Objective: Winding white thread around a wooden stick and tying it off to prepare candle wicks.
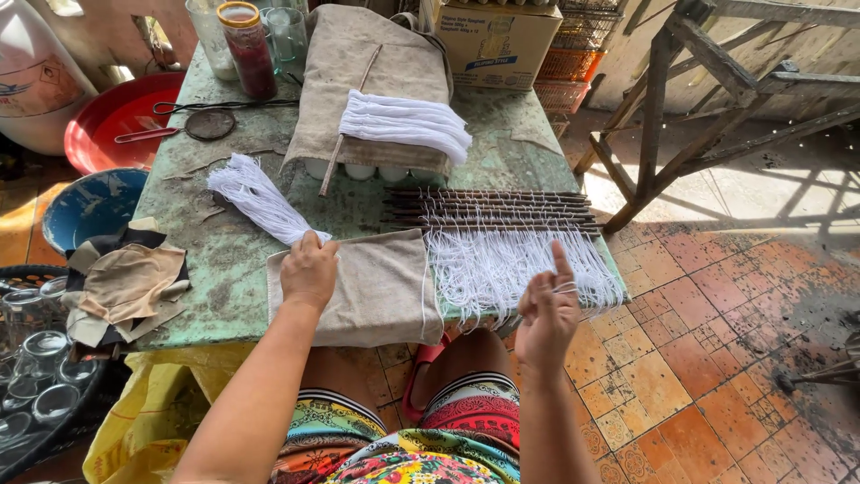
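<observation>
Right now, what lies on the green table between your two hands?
In the head view, a beige cloth lies between the left hand, which pins a loose bundle of white strings, and the right hand, raised beside white strings hanging from sticks.

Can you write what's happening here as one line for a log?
left hand: pinching white string bundle on cloth | right hand: raised, string looped on fingers | sticks: strung, on green table
</observation>
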